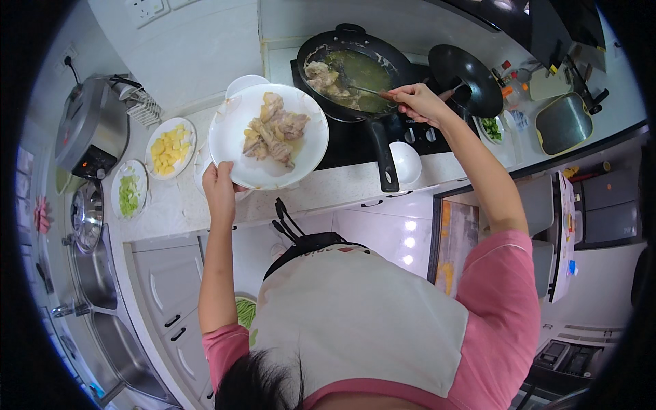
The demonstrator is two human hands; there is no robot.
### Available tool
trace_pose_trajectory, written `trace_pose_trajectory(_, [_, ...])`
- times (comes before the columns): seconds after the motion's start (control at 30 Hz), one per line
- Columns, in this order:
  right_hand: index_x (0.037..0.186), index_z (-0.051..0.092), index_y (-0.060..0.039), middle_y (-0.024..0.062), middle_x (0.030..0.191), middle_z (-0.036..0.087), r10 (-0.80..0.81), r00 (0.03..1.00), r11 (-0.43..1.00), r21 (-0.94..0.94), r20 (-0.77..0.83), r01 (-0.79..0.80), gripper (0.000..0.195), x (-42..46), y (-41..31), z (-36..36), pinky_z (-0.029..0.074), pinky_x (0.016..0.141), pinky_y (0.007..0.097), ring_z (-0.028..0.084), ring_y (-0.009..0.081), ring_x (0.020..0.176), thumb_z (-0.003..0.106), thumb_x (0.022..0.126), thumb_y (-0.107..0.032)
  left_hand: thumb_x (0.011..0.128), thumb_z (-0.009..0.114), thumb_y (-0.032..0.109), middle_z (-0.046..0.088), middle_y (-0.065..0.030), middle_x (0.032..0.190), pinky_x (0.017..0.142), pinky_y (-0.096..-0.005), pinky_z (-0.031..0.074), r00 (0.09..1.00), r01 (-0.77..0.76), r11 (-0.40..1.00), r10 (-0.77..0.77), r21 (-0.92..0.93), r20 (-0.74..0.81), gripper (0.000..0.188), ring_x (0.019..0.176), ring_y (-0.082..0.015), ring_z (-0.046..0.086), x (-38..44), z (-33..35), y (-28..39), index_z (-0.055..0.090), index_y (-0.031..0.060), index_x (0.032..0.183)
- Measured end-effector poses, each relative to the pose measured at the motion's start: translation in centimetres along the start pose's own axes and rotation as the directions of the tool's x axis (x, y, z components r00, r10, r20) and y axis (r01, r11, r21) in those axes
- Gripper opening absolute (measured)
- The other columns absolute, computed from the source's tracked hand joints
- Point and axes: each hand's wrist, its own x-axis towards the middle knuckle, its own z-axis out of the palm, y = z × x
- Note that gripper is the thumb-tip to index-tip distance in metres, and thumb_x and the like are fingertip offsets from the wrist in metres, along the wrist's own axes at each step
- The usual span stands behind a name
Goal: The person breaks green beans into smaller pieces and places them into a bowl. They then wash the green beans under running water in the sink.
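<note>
My left hand [221,185] grips the near left rim of a white plate [230,128], thumb on top, held over the counter left of the wok. Pieces of cooked meat [277,130], probably chicken, lie on it. My right hand [417,104] is closed around the wooden handle of a metal utensil [370,92]. Its head reaches into the black wok [405,66], where it is hard to make out. More meat [323,78] rests against the wok's left wall, beside a pool of yellowish liquid [361,69].
The wok's long handle [382,154] juts over the counter edge near a white bowl [407,163]. A dark lid [464,77] stands behind my right forearm. At left are plates of yellow chunks [171,148] and chopped greens [129,195], and a rice cooker [95,128].
</note>
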Motion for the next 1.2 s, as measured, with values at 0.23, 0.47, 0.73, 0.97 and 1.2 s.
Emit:
trace_pose_trajectory(0.23, [0.124, 0.057, -0.0006, 0.0013, 0.066, 0.054, 0.054, 0.998, 0.983, 0.172, 0.019, -0.057, 0.034, 2.0, -0.4, 0.3, 0.024, 0.032, 0.0147, 0.033, 0.0001, 0.040, 0.051, 0.092, -0.012, 0.086, 0.050, 0.019, 0.062, -0.0073, 0.076, 0.048, -0.0238, 0.052, 1.000, -0.011, 1.000, 0.010, 0.018, 0.014, 0.024, 0.057, -0.0126, 0.061, 0.8, 0.1, 0.2, 0.058, -0.0030, 0.092])
trace_pose_trajectory(0.47, [0.128, 0.054, -0.0029, -0.0002, 0.066, 0.049, 0.066, 0.992, 0.993, 0.090, 0.107, -0.075, 0.037, 1.1, 0.0, -1.6, 0.024, 0.031, 0.0134, 0.031, 0.0000, 0.040, 0.047, 0.092, -0.010, 0.086, 0.049, 0.019, 0.063, -0.0105, 0.079, 0.049, -0.0265, 0.055, 0.999, -0.016, 0.996, 0.012, 0.090, 0.046, 0.026, 0.058, -0.0147, 0.062, 2.3, 0.1, 0.6, 0.057, -0.0049, 0.093])
trace_pose_trajectory(0.73, [0.135, 0.047, -0.0024, -0.0005, 0.066, 0.048, 0.111, 0.981, 0.983, 0.126, 0.161, -0.132, 0.043, -0.7, 0.6, -2.6, 0.024, 0.028, 0.0134, 0.029, -0.0002, 0.037, 0.043, 0.093, -0.013, 0.086, 0.049, 0.017, 0.062, -0.0117, 0.078, 0.047, -0.0278, 0.056, 0.995, -0.035, 0.993, 0.025, 0.109, 0.094, 0.025, 0.057, -0.0163, 0.063, 3.8, 0.3, 0.3, 0.057, -0.0061, 0.091])
trace_pose_trajectory(0.97, [0.136, 0.044, -0.0013, -0.0016, 0.062, 0.046, 0.094, 0.985, 0.978, 0.170, 0.142, -0.118, 0.045, -3.8, -0.9, -2.5, 0.025, 0.026, 0.0133, 0.028, -0.0003, 0.035, 0.041, 0.093, -0.014, 0.085, 0.050, 0.016, 0.059, -0.0097, 0.072, 0.044, -0.0275, 0.054, 0.992, -0.069, 0.991, 0.056, 0.115, 0.117, 0.024, 0.051, -0.0150, 0.060, 4.9, 0.4, 0.9, 0.056, -0.0065, 0.086])
trace_pose_trajectory(1.2, [0.130, 0.052, 0.0011, -0.0005, 0.062, 0.049, 0.002, 0.997, 0.994, 0.110, 0.073, -0.010, 0.041, -6.7, -3.7, -1.7, 0.024, 0.028, 0.0131, 0.029, -0.0007, 0.034, 0.045, 0.092, -0.012, 0.084, 0.050, 0.018, 0.060, -0.0096, 0.071, 0.044, -0.0276, 0.055, 0.987, -0.095, 0.991, 0.081, 0.099, 0.138, 0.026, 0.051, -0.0147, 0.060, 5.7, 0.0, 1.5, 0.057, -0.0075, 0.087])
